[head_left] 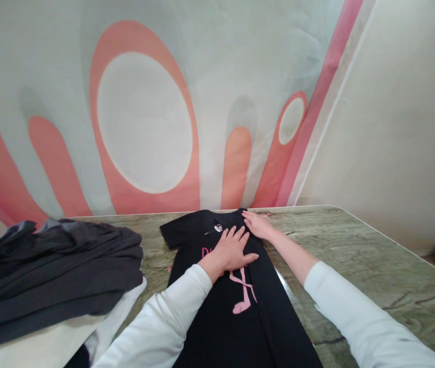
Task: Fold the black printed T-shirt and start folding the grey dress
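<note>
A black T-shirt (209, 317) with pink lettering and a pink long-legged figure lies on the table, its collar at the far edge. One short sleeve (175, 231) sticks out to the left; the right side is folded inward in a long strip over part of the print. My left hand (232, 250) rests flat on the chest with its fingers spread, covering some of the print. At the far right shoulder, beside the collar, my right hand (257, 225) touches the cloth with its fingers stretched out.
A heap of dark grey cloth (56, 266) lies on white cloth (125, 301) at the left. The wood-patterned table (355, 250) reaches to the right. Behind its far edge hangs a backdrop (217, 76) with pink rounded shapes.
</note>
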A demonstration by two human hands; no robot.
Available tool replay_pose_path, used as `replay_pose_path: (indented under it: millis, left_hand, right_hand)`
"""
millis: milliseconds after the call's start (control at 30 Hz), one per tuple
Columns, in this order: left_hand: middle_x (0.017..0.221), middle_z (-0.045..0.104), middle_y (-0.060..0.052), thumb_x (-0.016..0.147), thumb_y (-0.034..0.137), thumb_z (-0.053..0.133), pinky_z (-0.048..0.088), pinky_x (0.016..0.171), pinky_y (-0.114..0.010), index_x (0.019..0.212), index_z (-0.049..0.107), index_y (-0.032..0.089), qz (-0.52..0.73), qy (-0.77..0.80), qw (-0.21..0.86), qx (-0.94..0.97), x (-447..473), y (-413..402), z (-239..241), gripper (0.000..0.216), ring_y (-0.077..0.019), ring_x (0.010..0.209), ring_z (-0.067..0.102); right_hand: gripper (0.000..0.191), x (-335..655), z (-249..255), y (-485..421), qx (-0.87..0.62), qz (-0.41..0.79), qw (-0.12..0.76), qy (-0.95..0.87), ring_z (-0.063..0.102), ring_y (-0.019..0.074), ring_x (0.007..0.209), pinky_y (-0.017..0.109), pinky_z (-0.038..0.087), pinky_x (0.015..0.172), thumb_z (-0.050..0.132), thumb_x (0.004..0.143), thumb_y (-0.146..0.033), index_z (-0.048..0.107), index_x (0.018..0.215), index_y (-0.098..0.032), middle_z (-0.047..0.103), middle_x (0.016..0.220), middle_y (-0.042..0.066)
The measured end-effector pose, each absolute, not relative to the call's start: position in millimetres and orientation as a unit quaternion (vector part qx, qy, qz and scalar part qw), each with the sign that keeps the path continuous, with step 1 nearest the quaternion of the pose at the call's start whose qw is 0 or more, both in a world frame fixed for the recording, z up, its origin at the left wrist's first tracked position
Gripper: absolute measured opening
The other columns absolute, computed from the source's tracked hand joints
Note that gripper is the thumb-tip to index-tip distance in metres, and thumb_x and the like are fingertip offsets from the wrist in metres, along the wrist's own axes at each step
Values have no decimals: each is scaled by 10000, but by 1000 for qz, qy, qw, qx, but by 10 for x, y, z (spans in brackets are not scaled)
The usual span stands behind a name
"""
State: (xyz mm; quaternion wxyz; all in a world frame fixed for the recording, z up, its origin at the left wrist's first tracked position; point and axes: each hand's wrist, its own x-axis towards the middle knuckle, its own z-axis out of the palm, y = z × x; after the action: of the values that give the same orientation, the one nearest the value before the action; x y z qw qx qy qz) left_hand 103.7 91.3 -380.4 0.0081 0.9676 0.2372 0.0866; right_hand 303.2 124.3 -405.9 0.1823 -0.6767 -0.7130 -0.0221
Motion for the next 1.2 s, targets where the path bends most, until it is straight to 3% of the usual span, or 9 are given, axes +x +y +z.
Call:
replay_pose_path:
  millis: [133,233,400,500,833,1067,1200]
  left_hand:
    - [1402,333,-121,797,700,232,194,1007,-471,1337,359,174,99,241,7,966,1031,897,-3790,765,-347,1270,267]
    - [1348,408,-122,835,646,252,239,998,-423,1298,405,166,140,243,3,960,1017,930,-3748,684,-301,1220,351]
    - [1228,503,-115,907,401,333,305,946,-380,1130,530,160,235,344,-5,909,971,1108,-3723,383,-247,1150,409]
    - [1219,497,-110,887,316,395,330,913,-380,1094,537,170,276,428,16,860,942,1224,-3771,290,-247,1123,426]
    - [1088,598,-81,815,158,460,276,958,-391,1129,508,181,285,519,69,803,846,1424,-3868,318,-242,1064,487]
    - [1077,594,-99,759,99,501,367,897,-346,1133,492,176,326,493,133,796,843,1544,-3933,382,-222,1036,532]
    - [1085,558,-105,748,31,464,414,866,-309,1101,493,155,398,433,199,784,862,1623,-3998,375,-187,1002,549]
  right_hand:
    - [421,3085,-4114,1371,-694,-18,183,-696,393,215,1238,370,296,1026,345,895,-294,493,1255,-133,429,1352,107]
    - [429,3101,-4130,1407,-708,-34,202,-676,396,240,1234,416,307,1013,346,892,-292,479,1261,-119,442,1338,129]
    - [413,3064,-4102,1314,-704,-76,254,-659,400,194,1225,357,273,1044,307,894,-221,483,1248,-101,475,1308,123]
    - [370,3040,-4070,1238,-685,-81,266,-673,471,181,1153,334,317,1016,345,879,-214,547,1181,-147,556,1222,89]
    - [330,3037,-4129,1258,-659,-65,250,-707,504,208,1125,363,351,989,425,854,-266,620,1099,-163,582,1195,92]
    - [308,3001,-4046,1208,-659,-76,263,-701,497,213,1115,370,340,980,436,852,-247,616,1084,-151,591,1165,115]
    - [200,2761,-3849,1067,-631,-76,292,-715,553,182,948,325,397,862,473,841,-277,627,937,-192,631,991,67]
